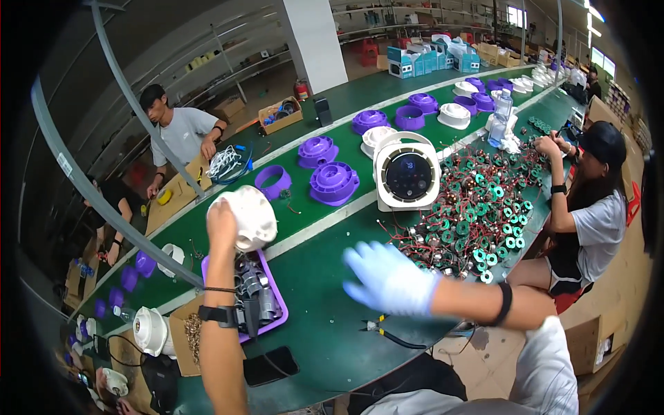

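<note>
My left hand [223,225] grips a white round plastic housing [251,218] with hollows in its face, raised over a purple tray [282,304]. Grey cylindrical parts [256,287] fill that tray. Over the green table, my right hand [391,277] wears a pale blue glove; its fingers are stretched out, somewhat blurred, with nothing visible in them. Just beyond it spreads a heap of small motors [463,214] with red wires and green ring-shaped boards. Yellow-and-black pliers [391,333] lie on the near side of the glove.
A white device with a round dark display [406,173] stands at the belt's edge. Purple housings [334,182] line the green belt. A black phone [271,366] and a cardboard box of small brass-coloured parts [190,332] are at near left. Co-workers sit right [588,214] and across [183,131].
</note>
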`<state>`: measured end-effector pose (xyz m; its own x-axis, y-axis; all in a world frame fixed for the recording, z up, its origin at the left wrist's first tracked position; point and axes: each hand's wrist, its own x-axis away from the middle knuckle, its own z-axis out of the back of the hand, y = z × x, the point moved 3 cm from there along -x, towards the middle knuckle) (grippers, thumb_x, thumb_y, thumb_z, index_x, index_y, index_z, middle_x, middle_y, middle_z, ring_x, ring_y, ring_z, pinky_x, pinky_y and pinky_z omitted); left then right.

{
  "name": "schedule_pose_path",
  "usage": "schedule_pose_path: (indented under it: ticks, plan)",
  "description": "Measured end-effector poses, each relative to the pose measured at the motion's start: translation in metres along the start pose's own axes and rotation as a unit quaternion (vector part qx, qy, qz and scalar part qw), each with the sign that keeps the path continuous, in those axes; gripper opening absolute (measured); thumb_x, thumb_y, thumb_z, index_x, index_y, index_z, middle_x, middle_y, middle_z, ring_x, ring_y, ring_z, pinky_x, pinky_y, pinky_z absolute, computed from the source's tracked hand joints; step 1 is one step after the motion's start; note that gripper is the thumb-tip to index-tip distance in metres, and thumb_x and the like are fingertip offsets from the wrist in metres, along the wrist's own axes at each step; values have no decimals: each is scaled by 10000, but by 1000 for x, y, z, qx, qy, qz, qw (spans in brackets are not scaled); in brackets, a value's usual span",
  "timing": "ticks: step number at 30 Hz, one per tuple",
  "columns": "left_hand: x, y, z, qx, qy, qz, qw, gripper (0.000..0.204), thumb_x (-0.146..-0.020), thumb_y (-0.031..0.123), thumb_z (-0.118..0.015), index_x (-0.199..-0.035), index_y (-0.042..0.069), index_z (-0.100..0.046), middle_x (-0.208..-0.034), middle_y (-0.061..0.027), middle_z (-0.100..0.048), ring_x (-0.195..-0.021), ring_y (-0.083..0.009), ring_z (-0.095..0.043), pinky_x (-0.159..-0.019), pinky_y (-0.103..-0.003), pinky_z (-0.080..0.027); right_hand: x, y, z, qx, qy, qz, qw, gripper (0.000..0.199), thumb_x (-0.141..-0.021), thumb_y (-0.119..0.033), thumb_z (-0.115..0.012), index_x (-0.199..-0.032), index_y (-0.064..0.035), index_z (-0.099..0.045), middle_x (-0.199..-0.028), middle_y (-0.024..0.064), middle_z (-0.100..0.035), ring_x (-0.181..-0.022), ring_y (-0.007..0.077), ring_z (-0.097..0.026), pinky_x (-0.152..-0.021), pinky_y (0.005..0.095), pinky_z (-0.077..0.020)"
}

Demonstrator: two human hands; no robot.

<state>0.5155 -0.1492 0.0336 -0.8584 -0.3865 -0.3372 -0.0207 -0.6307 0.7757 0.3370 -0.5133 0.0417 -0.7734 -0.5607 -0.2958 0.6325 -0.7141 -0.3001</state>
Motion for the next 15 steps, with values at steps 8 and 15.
schedule_pose_path:
  ticks: [8,15]
  plan:
    - [42,19,-13,436,-65,184,878,409,-1079,191,-364,-1388,-56,-465,-1388,-202,-554,-1274,-313,-573,-1061,-479,-501,-260,102,-124,-41,6,-308,950,344,-942,-167,-577,-1252,-19,-575,-1285,188,-599,-1170,337,-628,-927,484,-542]
    - [69,27,-16,422,-100,220,874,395,-1078,134,-376,-1417,-68,-395,-1428,-217,-471,-1308,-373,-518,-1102,-544,-459,-302,138,-186,-12,0,-205,979,286,-987,-198,-511,-1216,-108,-656,-1235,168,-611,-1132,356,-640,-908,468,-560]
